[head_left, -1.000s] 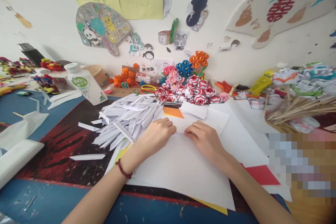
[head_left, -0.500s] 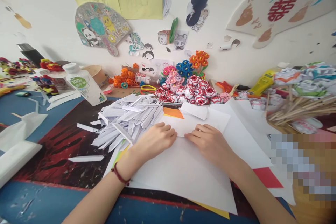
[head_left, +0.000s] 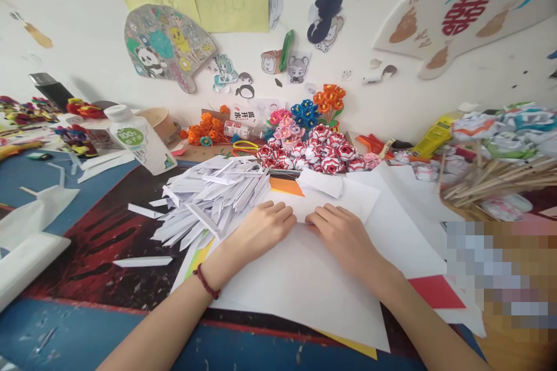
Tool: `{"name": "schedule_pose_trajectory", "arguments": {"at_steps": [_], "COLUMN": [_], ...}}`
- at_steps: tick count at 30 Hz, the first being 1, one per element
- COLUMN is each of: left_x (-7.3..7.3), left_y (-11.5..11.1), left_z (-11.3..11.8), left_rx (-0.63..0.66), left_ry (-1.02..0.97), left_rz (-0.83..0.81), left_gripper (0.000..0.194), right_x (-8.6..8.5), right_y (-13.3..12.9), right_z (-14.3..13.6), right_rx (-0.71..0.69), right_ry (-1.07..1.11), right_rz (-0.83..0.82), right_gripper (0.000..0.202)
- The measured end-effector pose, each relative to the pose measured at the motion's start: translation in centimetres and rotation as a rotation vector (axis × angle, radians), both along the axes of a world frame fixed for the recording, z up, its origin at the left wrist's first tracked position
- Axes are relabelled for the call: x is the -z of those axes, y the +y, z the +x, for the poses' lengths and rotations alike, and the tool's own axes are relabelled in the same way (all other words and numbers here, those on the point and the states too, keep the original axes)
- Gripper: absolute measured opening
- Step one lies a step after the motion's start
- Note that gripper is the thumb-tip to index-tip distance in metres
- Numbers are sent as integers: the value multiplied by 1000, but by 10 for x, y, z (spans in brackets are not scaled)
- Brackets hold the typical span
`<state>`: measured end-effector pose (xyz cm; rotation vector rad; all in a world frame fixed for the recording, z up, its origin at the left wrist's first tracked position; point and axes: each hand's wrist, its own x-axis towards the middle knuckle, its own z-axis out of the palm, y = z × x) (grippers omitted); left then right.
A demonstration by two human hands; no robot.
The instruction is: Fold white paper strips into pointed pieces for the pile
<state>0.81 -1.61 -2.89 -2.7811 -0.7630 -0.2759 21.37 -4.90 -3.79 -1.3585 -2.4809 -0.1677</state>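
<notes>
- I'm watching the white paper (head_left: pixel 305 208) between both hands, lying at the far part of a large white sheet (head_left: pixel 304 284).
- My left hand (head_left: pixel 268 225) and right hand (head_left: pixel 342 236) have curled fingers at its near edge; I can't tell whether they pinch it.
- Just left, many folded white strips (head_left: pixel 217 200) make a pile: those look done.
- This paper looks unfinished, its wide part lying flat; no finished fold shows at the edge.
- Beyond, red-and-white paper flowers (head_left: pixel 329 153) sit finished. How many pieces are left, I can't judge.
</notes>
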Motion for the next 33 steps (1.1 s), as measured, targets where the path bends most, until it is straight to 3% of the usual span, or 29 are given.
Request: {"name": "schedule_pose_trajectory", "arguments": {"at_steps": [4,14,20,28,33], "left_x": [0,-9,-10,1,0], "left_y": [0,-7,-9,3,3], "left_z": [3,6,6,-1,-1], "left_rx": [-64,36,10,-74,-97], "left_ry": [-105,-201,-294,-373,-402], "left_rz": [-114,-246,-325,-316,-317], "left_gripper": [19,26,28,28,26], "right_x": [2,3,6,6,10], "right_y": [0,0,2,11,13], "right_z": [1,-2,0,12,11], "right_rx": [-7,-109,-33,-27,-42], "right_ry": [98,348,478,462,563], "right_rz": [-3,-103,-135,-134,-101], "right_gripper": [15,15,21,22,27]}}
